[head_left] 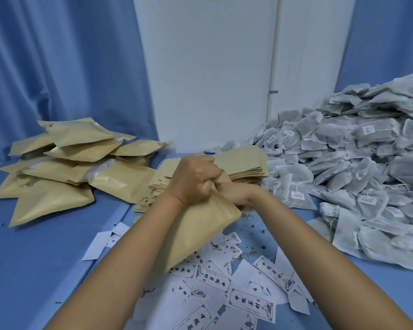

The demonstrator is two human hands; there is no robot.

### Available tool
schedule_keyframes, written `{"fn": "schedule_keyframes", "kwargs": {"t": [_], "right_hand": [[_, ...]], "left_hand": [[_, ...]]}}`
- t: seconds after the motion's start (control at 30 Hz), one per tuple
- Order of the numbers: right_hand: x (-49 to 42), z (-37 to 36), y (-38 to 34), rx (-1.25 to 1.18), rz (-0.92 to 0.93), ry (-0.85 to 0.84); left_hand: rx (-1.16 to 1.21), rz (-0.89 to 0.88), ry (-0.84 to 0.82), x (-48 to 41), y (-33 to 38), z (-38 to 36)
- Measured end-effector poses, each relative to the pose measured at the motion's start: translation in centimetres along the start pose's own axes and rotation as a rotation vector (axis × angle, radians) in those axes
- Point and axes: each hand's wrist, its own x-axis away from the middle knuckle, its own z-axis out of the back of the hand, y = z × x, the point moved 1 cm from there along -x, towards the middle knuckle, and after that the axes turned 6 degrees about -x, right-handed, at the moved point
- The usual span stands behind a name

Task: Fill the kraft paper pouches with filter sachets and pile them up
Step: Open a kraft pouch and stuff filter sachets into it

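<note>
My left hand [196,177] is a fist that grips the top edge of a kraft paper pouch [200,234], which slants down towards me above the table. My right hand [234,192] reaches into the pouch's mouth just under the left fist, so its fingers are mostly hidden. A big heap of grey filter sachets [355,163] with small white tags fills the right side. A stack of flat empty kraft pouches [246,163] lies just behind my hands. Filled, bulging kraft pouches [65,167] are piled loosely at the left.
Printed white paper labels [224,282] lie scattered on the blue table [45,258] under my forearms, with green crumbs among them. Blue curtains [57,67] and a white panel [205,67] close off the back.
</note>
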Motion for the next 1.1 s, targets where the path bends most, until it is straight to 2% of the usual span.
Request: {"fn": "schedule_keyframes", "kwargs": {"t": [0.03, 0.07, 0.13, 0.2, 0.23, 0.27, 0.33, 0.43, 0.5, 0.57, 0.63, 0.73, 0.8, 0.83, 0.9, 0.97, 1.03, 1.1], "right_hand": [[-0.2, 0.9, 0.5, -0.007, 0.110, 0.006], [-0.5, 2.0, 0.8, -0.032, 0.192, 0.106], [-0.2, 3.5, 1.2, -0.109, 0.311, 0.404], [0.0, 4.5, 2.0, -0.051, 0.316, 0.640], [0.0, 4.4, 2.4, -0.050, 0.241, 0.625], [-0.2, 4.0, 2.6, -0.122, 0.126, 0.524], [-0.3, 2.9, 2.5, -0.461, -0.013, 0.312], [-0.8, 1.9, 1.3, -0.873, 0.006, 0.236], [-1.1, 1.6, 0.5, -1.214, 0.037, 0.261], [-0.9, 2.0, 0.3, -1.433, 0.069, 0.237], [0.0, 2.5, 0.4, -1.436, 0.049, 0.193], [0.1, 3.0, 0.5, -1.381, -0.008, 0.039], [-0.6, 3.3, 0.9, -1.343, -0.041, 0.052], [-0.8, 3.8, 1.2, -1.290, -0.030, 0.116], [-1.1, 4.5, 1.5, -1.276, 0.035, 0.262], [-1.3, 5.0, 2.3, -1.506, 0.110, 0.318], [-1.9, 5.5, 3.8, -1.794, 0.197, 0.433], [-2.1, 4.9, 5.6, -2.027, 0.292, 0.530]], "left_hand": [[-0.004, 0.020, 0.025, 0.1, -0.5, 0.3], [-0.006, 0.038, 0.043, 0.1, -0.9, 0.6], [-0.026, 0.066, 0.067, -0.2, -1.2, 0.9], [-0.045, 0.093, 0.100, -0.7, -1.3, 1.2], [-0.054, 0.107, 0.116, -1.0, -1.3, 1.3], [-0.074, 0.116, 0.126, -1.5, -1.3, 1.4], [-0.143, 0.103, 0.132, -2.4, -0.9, 1.3], [-0.102, -0.039, 0.051, -3.2, 1.0, -0.2], [-0.014, -0.185, -0.067, -3.4, 2.6, -1.5], [0.043, -0.255, -0.176, -3.4, 3.5, -2.3], [0.074, -0.278, -0.234, -3.2, 3.7, -2.5], [0.075, -0.311, -0.264, -2.5, 3.6, -2.7], [0.019, -0.320, -0.257, -2.2, 3.6, -3.1], [-0.026, -0.276, -0.285, -2.0, 3.5, -3.3], [-0.110, -0.054, -0.318, -0.9, 3.5, -3.9], [-0.173, 0.239, -0.178, 0.9, 3.4, -4.7], [-0.154, 0.665, -0.066, 3.0, 2.9, -5.2], [0.193, 1.168, -0.044, 4.9, 2.5, -5.8]]}}
